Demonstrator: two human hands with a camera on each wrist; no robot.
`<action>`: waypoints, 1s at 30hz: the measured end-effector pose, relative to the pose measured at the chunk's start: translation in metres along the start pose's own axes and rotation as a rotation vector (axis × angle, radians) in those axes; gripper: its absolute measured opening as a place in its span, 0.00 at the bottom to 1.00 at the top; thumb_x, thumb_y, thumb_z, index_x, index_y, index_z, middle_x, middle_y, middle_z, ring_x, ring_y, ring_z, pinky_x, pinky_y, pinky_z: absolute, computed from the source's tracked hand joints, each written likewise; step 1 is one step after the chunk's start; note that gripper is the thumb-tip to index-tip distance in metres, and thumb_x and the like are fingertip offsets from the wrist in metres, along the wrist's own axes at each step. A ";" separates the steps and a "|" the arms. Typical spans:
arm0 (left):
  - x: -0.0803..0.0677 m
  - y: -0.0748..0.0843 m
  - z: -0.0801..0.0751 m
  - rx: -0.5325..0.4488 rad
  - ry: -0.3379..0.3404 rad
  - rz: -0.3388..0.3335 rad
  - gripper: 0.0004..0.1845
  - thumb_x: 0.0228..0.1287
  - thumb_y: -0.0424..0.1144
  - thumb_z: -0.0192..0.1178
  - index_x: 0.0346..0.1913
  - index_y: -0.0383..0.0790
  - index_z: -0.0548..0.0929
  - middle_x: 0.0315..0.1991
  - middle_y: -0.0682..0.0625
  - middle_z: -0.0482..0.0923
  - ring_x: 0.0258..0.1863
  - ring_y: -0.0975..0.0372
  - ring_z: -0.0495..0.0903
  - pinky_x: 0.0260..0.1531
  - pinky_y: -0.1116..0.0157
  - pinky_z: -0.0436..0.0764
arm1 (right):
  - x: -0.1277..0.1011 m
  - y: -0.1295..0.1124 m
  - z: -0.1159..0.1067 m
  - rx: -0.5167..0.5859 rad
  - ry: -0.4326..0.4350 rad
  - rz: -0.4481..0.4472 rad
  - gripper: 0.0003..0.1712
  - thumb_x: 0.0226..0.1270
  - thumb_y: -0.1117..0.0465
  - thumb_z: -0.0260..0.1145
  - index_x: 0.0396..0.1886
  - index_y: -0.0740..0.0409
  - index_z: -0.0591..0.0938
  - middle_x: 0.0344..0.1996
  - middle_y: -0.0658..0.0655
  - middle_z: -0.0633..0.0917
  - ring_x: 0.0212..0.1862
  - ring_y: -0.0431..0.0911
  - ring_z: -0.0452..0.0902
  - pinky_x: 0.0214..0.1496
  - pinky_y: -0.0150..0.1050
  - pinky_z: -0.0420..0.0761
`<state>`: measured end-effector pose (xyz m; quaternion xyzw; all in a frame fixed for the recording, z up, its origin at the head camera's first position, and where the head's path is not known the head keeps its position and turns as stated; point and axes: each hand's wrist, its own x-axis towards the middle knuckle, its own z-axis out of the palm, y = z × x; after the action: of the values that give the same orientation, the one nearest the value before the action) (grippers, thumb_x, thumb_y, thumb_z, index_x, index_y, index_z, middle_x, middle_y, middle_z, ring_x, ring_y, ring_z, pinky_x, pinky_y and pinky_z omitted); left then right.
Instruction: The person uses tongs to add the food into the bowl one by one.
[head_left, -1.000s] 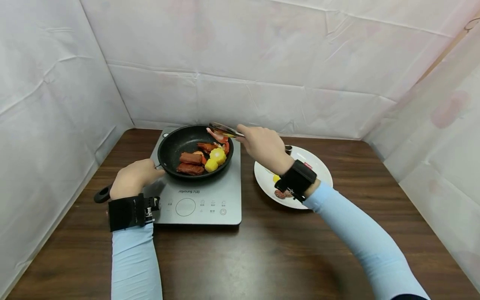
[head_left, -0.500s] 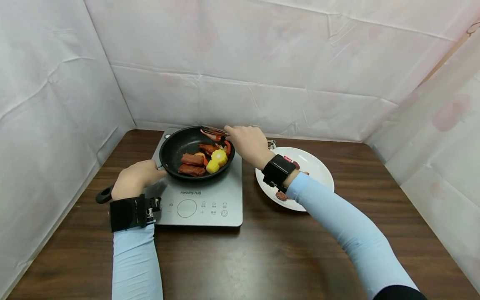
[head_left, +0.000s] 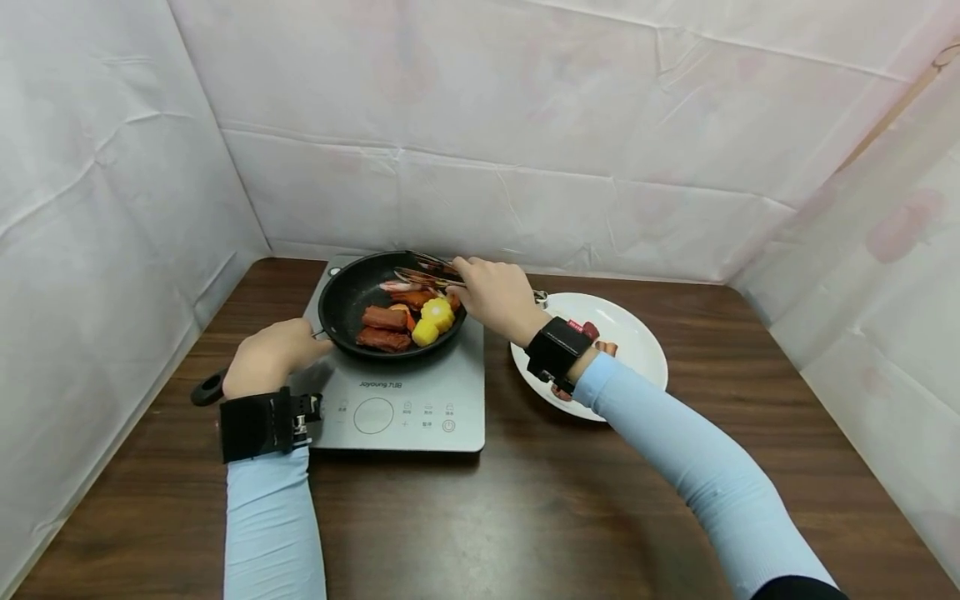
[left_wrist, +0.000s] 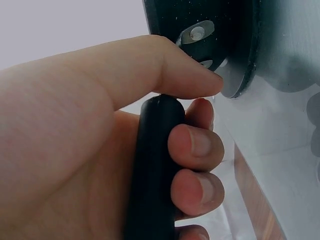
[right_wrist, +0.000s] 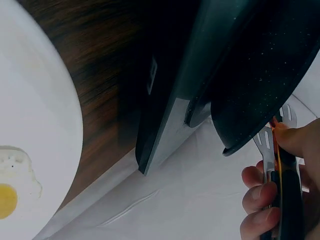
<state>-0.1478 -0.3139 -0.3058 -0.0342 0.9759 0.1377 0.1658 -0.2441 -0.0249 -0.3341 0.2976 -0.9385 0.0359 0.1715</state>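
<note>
My left hand (head_left: 272, 357) grips the black pan handle (left_wrist: 155, 165), with its thumb lying over the end nearest the pan. The black frying pan (head_left: 347, 302) sits on the induction cooker (head_left: 330, 429). My right hand (head_left: 497, 293) holds metal tongs (head_left: 429, 279) with black grips (right_wrist: 291, 200) over the pan's far right side. Their two slotted ends stand apart. Just under them lies a pink-and-white shrimp-like piece (head_left: 396, 286). Two reddish-brown meat pieces (head_left: 383, 318), yellow corn chunks (head_left: 437, 312) and other reddish food lie nearby in the pan.
A white plate (head_left: 639, 354) right of the cooker carries meat pieces (head_left: 606, 347) and a fried egg (right_wrist: 9, 197); my right forearm partly covers it. White sheeting (head_left: 480, 208) hangs behind the wooden table (head_left: 525, 517) and at both sides.
My right hand has moved left over the pan. The tongs have spread and let go of the pink-and-white piece, which now lies in the pan. My left hand stays on the handle.
</note>
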 end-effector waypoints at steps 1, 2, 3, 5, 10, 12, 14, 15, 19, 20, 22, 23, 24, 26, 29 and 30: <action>0.000 0.000 0.000 -0.001 0.000 -0.001 0.21 0.75 0.52 0.49 0.29 0.39 0.69 0.25 0.48 0.64 0.29 0.56 0.69 0.32 0.58 0.69 | -0.001 0.000 0.000 0.004 -0.002 0.006 0.19 0.77 0.44 0.59 0.53 0.53 0.79 0.33 0.53 0.84 0.30 0.47 0.81 0.27 0.42 0.74; 0.000 0.000 0.000 0.000 0.001 0.000 0.21 0.75 0.52 0.49 0.29 0.39 0.69 0.26 0.48 0.64 0.29 0.56 0.69 0.32 0.58 0.69 | -0.001 0.000 0.000 0.006 -0.003 0.012 0.20 0.77 0.44 0.59 0.54 0.53 0.79 0.34 0.53 0.84 0.31 0.48 0.81 0.28 0.42 0.75; 0.000 0.000 0.000 0.002 0.001 0.000 0.21 0.75 0.52 0.49 0.30 0.39 0.70 0.26 0.48 0.65 0.29 0.56 0.69 0.32 0.58 0.70 | -0.002 0.000 0.000 0.007 -0.005 0.018 0.20 0.77 0.44 0.59 0.55 0.53 0.79 0.35 0.53 0.85 0.32 0.48 0.82 0.28 0.42 0.76; 0.000 0.000 0.001 0.005 0.000 -0.001 0.21 0.75 0.52 0.49 0.30 0.38 0.70 0.26 0.48 0.65 0.29 0.56 0.70 0.33 0.58 0.70 | -0.003 0.000 0.000 0.011 -0.010 0.035 0.22 0.77 0.44 0.59 0.58 0.54 0.78 0.38 0.54 0.86 0.33 0.48 0.83 0.29 0.43 0.78; 0.000 -0.001 0.001 0.010 -0.003 -0.003 0.22 0.75 0.53 0.49 0.30 0.38 0.70 0.26 0.48 0.65 0.29 0.56 0.70 0.32 0.57 0.70 | -0.004 0.001 -0.002 0.034 -0.016 0.065 0.26 0.78 0.43 0.58 0.63 0.55 0.77 0.43 0.56 0.86 0.36 0.50 0.84 0.32 0.45 0.81; 0.000 -0.002 0.001 0.011 -0.003 0.000 0.22 0.75 0.53 0.49 0.30 0.38 0.71 0.26 0.48 0.65 0.29 0.56 0.70 0.32 0.57 0.70 | -0.005 0.001 -0.003 0.042 -0.021 0.072 0.26 0.78 0.43 0.58 0.63 0.55 0.77 0.43 0.56 0.86 0.37 0.50 0.85 0.33 0.45 0.81; 0.000 -0.003 0.001 0.008 -0.002 0.001 0.22 0.75 0.53 0.50 0.29 0.38 0.71 0.26 0.48 0.65 0.29 0.56 0.69 0.32 0.58 0.70 | -0.006 0.002 -0.003 0.051 -0.031 0.080 0.26 0.78 0.42 0.58 0.63 0.55 0.77 0.43 0.56 0.86 0.37 0.50 0.85 0.34 0.45 0.82; 0.000 -0.003 0.001 0.007 -0.001 0.000 0.21 0.75 0.53 0.50 0.29 0.38 0.71 0.26 0.48 0.65 0.29 0.56 0.69 0.32 0.58 0.70 | -0.006 0.002 -0.003 0.055 -0.037 0.085 0.26 0.78 0.42 0.57 0.63 0.55 0.77 0.43 0.56 0.86 0.37 0.50 0.84 0.34 0.45 0.81; 0.000 -0.005 0.000 -0.001 0.006 -0.014 0.21 0.74 0.52 0.50 0.32 0.37 0.73 0.28 0.47 0.68 0.30 0.55 0.70 0.33 0.57 0.71 | -0.008 0.004 -0.005 0.082 -0.052 0.106 0.26 0.78 0.41 0.57 0.62 0.55 0.77 0.41 0.56 0.86 0.34 0.50 0.83 0.31 0.45 0.80; -0.001 -0.006 -0.001 0.000 0.009 -0.017 0.21 0.74 0.52 0.50 0.33 0.36 0.73 0.28 0.46 0.69 0.31 0.55 0.71 0.33 0.57 0.71 | -0.008 0.005 -0.005 0.089 -0.054 0.109 0.27 0.78 0.41 0.57 0.61 0.55 0.77 0.41 0.55 0.86 0.33 0.50 0.83 0.30 0.45 0.79; -0.001 -0.007 -0.001 0.002 0.011 -0.019 0.21 0.74 0.52 0.50 0.34 0.36 0.74 0.29 0.46 0.70 0.32 0.54 0.71 0.33 0.57 0.71 | -0.009 0.005 -0.006 0.106 -0.061 0.115 0.26 0.77 0.41 0.57 0.59 0.55 0.78 0.40 0.55 0.85 0.32 0.50 0.82 0.28 0.44 0.78; -0.001 -0.007 -0.001 0.005 0.012 -0.019 0.21 0.74 0.53 0.50 0.33 0.36 0.74 0.28 0.46 0.69 0.31 0.55 0.71 0.33 0.57 0.71 | -0.009 0.005 -0.007 0.112 -0.066 0.116 0.26 0.77 0.40 0.58 0.58 0.55 0.78 0.39 0.55 0.86 0.31 0.49 0.82 0.28 0.43 0.77; -0.001 -0.007 -0.001 0.006 0.014 -0.018 0.21 0.74 0.53 0.50 0.32 0.37 0.74 0.28 0.46 0.69 0.31 0.55 0.71 0.32 0.57 0.71 | -0.010 0.004 -0.007 0.121 -0.072 0.118 0.25 0.76 0.40 0.59 0.58 0.55 0.78 0.39 0.54 0.86 0.31 0.49 0.82 0.27 0.43 0.76; -0.001 -0.008 -0.001 0.009 0.014 -0.016 0.22 0.74 0.53 0.50 0.28 0.39 0.71 0.25 0.48 0.66 0.28 0.56 0.69 0.31 0.58 0.69 | -0.010 0.004 -0.007 0.134 -0.087 0.125 0.25 0.76 0.40 0.59 0.58 0.55 0.78 0.40 0.54 0.86 0.31 0.49 0.81 0.26 0.42 0.75; 0.000 -0.007 -0.001 0.009 0.016 -0.009 0.23 0.74 0.54 0.50 0.25 0.42 0.67 0.23 0.50 0.63 0.26 0.57 0.67 0.29 0.59 0.67 | -0.011 0.005 -0.007 0.145 -0.101 0.133 0.26 0.76 0.40 0.59 0.59 0.54 0.78 0.40 0.54 0.86 0.30 0.49 0.81 0.25 0.41 0.74; 0.000 -0.007 -0.001 0.008 0.016 -0.006 0.23 0.75 0.54 0.50 0.25 0.42 0.67 0.23 0.50 0.63 0.26 0.58 0.67 0.29 0.60 0.67 | -0.011 0.006 -0.007 0.151 -0.104 0.135 0.27 0.76 0.40 0.59 0.60 0.54 0.78 0.40 0.54 0.86 0.30 0.49 0.81 0.25 0.41 0.74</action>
<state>-0.1471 -0.3209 -0.3068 -0.0377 0.9777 0.1328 0.1583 -0.2368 -0.0131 -0.3309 0.2470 -0.9587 0.1024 0.0969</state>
